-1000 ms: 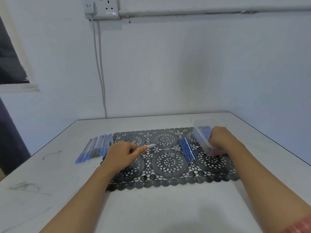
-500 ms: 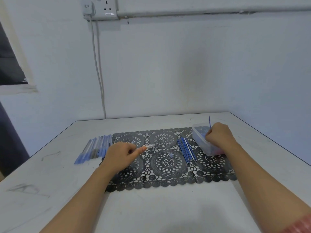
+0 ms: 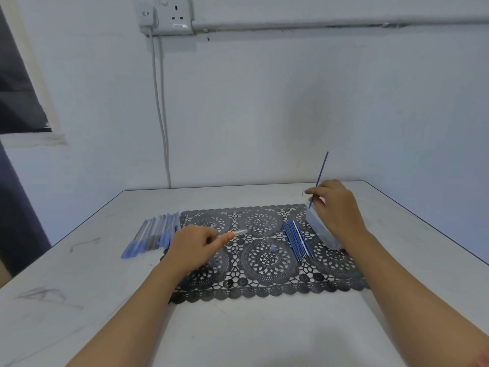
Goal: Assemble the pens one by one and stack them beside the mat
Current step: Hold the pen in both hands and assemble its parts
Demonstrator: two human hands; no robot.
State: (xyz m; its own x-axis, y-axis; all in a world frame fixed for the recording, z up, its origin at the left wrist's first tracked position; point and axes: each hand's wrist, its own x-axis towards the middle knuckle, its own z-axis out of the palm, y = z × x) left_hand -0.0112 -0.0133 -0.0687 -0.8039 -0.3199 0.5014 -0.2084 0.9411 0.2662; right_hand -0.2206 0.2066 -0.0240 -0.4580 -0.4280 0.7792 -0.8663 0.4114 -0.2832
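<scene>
A black lace mat (image 3: 267, 260) lies across the white table. My left hand (image 3: 194, 247) holds a clear pen barrel (image 3: 239, 232) low over the mat's left part, its tip pointing right. My right hand (image 3: 336, 210) pinches a thin blue ink refill (image 3: 321, 173) and holds it nearly upright above a clear plastic box (image 3: 318, 227) on the mat's right end. Several blue refills (image 3: 296, 241) lie side by side on the mat, left of the box. A row of several assembled pens with blue caps (image 3: 156, 234) lies on the table just left of the mat.
A small clear part (image 3: 273, 247) rests on the mat's middle. The table (image 3: 238, 327) ends at a white wall, with a socket (image 3: 169, 17) and a hanging cable (image 3: 161, 115) above. A dark window opening (image 3: 16, 96) is at the far left.
My right hand has risen from the box with a blue refill pinched in it, the refill now standing well above the table. My left hand has stayed put with the barrel.
</scene>
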